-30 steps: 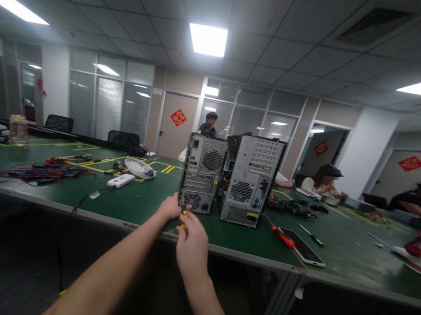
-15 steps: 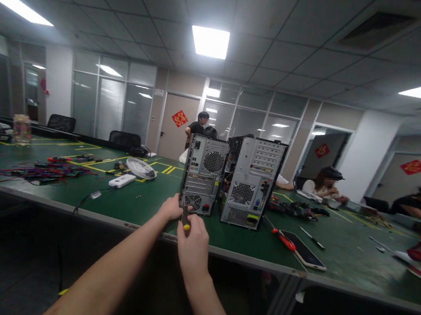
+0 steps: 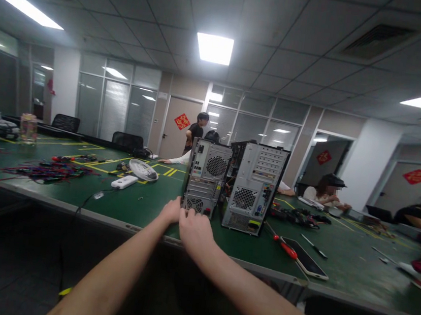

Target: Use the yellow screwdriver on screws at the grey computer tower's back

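Note:
Two grey computer towers stand back-side toward me on the green table (image 3: pixel 131 206). My left hand (image 3: pixel 171 210) is curled against the lower left corner of the left tower (image 3: pixel 208 175), by its bottom fan grille. My right hand (image 3: pixel 196 230) is closed just beside it, knuckles up, fingertips pointing at the same corner. It hides the yellow-handled screwdriver that it held a moment ago. The right tower (image 3: pixel 255 188) stands apart from both hands.
A red-handled screwdriver (image 3: pixel 286 248) and a phone (image 3: pixel 304 265) lie right of the towers. A white fan (image 3: pixel 143 169), a white device (image 3: pixel 123 181) and a tangle of coloured wires (image 3: pixel 45 170) lie to the left. Other people sit at the far right (image 3: pixel 325 189) and one stands behind (image 3: pixel 196 130).
My right hand has slid forward over the screwdriver, so its yellow handle no longer shows. My right forearm has swung out to the right. The view has tilted slightly down.

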The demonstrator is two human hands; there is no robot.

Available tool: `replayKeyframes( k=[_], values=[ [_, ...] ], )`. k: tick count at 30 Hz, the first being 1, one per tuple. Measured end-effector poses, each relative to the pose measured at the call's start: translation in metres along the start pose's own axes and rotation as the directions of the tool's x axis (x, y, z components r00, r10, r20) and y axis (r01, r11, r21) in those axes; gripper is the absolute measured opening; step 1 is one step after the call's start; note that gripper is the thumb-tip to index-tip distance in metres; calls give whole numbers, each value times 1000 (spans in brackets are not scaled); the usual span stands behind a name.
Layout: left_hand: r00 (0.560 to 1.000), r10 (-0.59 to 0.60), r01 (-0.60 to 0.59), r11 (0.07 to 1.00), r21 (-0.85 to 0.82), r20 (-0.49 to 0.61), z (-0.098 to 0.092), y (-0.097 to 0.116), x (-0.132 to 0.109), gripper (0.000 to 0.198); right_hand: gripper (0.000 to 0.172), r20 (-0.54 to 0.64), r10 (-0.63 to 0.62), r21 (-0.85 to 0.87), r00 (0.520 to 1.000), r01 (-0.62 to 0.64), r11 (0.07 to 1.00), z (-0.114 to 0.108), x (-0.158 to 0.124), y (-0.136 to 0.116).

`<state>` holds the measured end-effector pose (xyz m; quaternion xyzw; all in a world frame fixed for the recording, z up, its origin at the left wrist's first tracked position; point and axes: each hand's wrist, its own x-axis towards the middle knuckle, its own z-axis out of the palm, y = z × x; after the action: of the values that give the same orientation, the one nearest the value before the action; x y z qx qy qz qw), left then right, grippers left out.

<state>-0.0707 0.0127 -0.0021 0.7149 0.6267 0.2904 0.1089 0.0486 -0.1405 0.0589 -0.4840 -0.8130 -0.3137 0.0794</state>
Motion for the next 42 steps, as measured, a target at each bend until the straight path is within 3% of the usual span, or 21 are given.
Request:
replayKeyframes(
  k=[6,8,14,18,27,36,38,42],
  values=[
    [1000,26,-26,1000,14,1,5,-5,6,53,18,56,-158,-2,986,159,987,-8,5,8],
    [1000,20,-20,1000,9,3,5,-5,7,53,19,56,-160,16,986,159,987,-8,5,9],
    [1000,20,-20,1000,-23,-1,7,-4,8,64,25,44,13,83,999,-17,996,-8,0,8],
    [1000,5,-6,999,-34,-16,9,-5,7,62,22,40,157,138,987,-161,977,-2,-5,4],
    [1000,29,-29,1000,6,-13,6,-4,4,62,18,66,494,324,867,-487,811,13,-9,-10],
    [999,22,-22,1000,6,-26,8,-5,6,71,19,162,617,525,770,-596,607,17,-13,-17],
    [999,26,-26,1000,2,-27,7,-5,6,70,20,167,618,520,768,-601,607,17,-14,-19],
    [999,33,-33,999,-4,-27,5,-4,4,69,23,131,588,405,798,-584,704,16,-15,-22]
  ],
)
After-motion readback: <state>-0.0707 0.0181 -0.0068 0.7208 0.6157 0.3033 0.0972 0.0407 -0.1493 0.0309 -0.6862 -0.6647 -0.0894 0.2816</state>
